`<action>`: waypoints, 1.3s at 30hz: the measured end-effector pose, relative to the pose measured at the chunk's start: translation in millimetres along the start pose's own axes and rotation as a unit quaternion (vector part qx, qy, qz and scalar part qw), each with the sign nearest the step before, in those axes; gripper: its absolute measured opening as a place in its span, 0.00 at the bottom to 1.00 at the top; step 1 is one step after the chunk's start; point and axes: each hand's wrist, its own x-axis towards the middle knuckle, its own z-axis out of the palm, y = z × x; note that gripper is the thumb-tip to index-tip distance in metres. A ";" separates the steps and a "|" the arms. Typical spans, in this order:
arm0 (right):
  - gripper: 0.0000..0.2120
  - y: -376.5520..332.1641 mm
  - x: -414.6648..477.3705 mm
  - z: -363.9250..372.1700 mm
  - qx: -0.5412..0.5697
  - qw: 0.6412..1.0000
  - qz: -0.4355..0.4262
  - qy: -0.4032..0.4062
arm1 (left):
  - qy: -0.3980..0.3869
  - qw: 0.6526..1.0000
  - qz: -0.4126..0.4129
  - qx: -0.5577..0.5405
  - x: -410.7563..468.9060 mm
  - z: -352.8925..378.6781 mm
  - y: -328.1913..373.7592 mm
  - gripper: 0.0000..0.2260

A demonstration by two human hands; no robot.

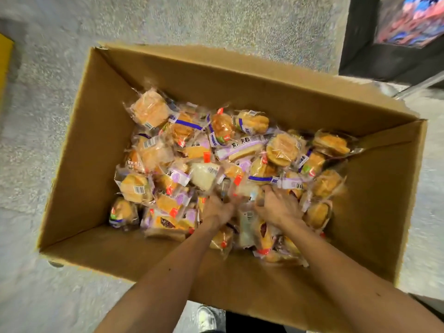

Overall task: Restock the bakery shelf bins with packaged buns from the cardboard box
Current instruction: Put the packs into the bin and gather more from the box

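Observation:
A big open cardboard box stands on the floor, its bottom covered with several packaged buns in clear and purple wrappers. Both my hands are down in the pile near the box's front middle. My left hand is curled around blurred clear packets. My right hand lies spread over packets just to its right, fingers bent into the heap. The packets between the two hands are blurred by motion, and my fingertips are partly hidden among them.
Speckled grey floor surrounds the box. A dark shelf base with colourful packages stands at the top right. A yellow edge shows at the far left. My shoe is below the box's near wall.

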 end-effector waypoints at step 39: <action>0.30 -15.4 -34.5 -1.3 -0.079 0.979 -0.149 -0.112 | 0.071 0.990 0.038 -0.119 -79.4 -114.3 -17.2 0.14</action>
